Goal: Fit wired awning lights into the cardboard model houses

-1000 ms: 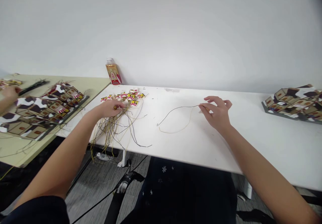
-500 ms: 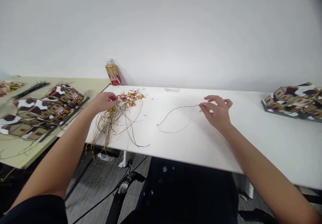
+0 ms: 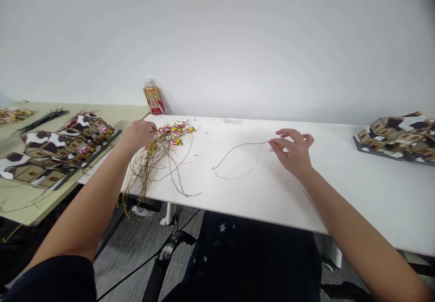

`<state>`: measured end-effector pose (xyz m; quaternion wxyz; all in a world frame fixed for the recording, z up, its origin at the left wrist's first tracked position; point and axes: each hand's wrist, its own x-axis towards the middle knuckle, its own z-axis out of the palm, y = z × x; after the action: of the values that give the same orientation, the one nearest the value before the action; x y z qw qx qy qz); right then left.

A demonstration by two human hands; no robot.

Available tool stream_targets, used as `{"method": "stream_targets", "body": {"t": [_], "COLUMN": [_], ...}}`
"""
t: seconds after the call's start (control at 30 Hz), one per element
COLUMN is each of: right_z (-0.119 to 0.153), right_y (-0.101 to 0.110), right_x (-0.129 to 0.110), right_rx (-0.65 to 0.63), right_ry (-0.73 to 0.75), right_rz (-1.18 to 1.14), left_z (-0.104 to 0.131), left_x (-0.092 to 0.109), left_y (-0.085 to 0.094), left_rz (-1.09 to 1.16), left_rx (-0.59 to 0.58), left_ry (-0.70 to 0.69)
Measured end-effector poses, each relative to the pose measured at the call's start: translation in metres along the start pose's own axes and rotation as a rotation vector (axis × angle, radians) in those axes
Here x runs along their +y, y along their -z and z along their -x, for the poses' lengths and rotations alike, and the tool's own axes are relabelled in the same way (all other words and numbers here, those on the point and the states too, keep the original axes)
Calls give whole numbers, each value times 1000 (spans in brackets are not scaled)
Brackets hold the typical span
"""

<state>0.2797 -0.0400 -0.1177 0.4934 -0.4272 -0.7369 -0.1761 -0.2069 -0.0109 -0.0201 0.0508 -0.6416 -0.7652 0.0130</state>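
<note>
Thumb and fingertips of my right hand (image 3: 292, 150) are pinched on the end of a thin pair of wires, one black (image 3: 238, 146) and one pale yellow (image 3: 238, 177), which loop out leftward over the white table. Whatever sits at the wires' end is mostly covered by my fingers. My left hand (image 3: 138, 133) is closed at the left edge of a pile of small red, white and yellow striped pieces (image 3: 176, 132). Its fingers curl away from view, so what they grip is hidden. From this pile, tangled black and yellow wires (image 3: 146, 170) hang over the table's front edge.
Model houses with brown and white roofs (image 3: 54, 150) stand on a cream table (image 3: 129, 112) at left, beside a dark wire bundle (image 3: 47, 120). Another model house (image 3: 401, 134) stands at right. A drink bottle (image 3: 154, 97) is against the wall. A black chair part (image 3: 170, 247) is below.
My left hand has shifted slightly left and up from the striped pieces, and its fingers have curled in. The hanging wires moved a little. My right hand and its wires stayed put.
</note>
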Motion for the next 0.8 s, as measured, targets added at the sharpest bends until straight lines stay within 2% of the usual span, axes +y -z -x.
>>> {"method": "stream_targets", "body": {"t": [0.07, 0.13, 0.33, 0.47, 0.57, 0.7, 0.8], "right_z": [0, 0, 1, 1, 0, 1, 1], "right_y": [0, 0, -1, -2, -2, -1, 0], "right_x": [0, 1, 2, 1, 0, 1, 2], "right_rx": [3, 5, -12, -6, -9, -7, -32], "right_ry": [14, 17, -13, 6, 10, 0, -40], "right_rz": [5, 9, -1, -5, -6, -3, 5], "left_z": [-2, -2, 12, 25, 33, 40, 42], "left_x": [0, -2, -29, -49, -55, -54, -57], "left_y": [-2, -6, -14, -17, -18, -14, -8], "left_rz": [103, 196, 423, 421, 383, 357, 338], "left_rx": [140, 196, -113, -295, -430, -528, -529], "left_ry": [30, 69, 175, 285, 297, 244, 207]}}
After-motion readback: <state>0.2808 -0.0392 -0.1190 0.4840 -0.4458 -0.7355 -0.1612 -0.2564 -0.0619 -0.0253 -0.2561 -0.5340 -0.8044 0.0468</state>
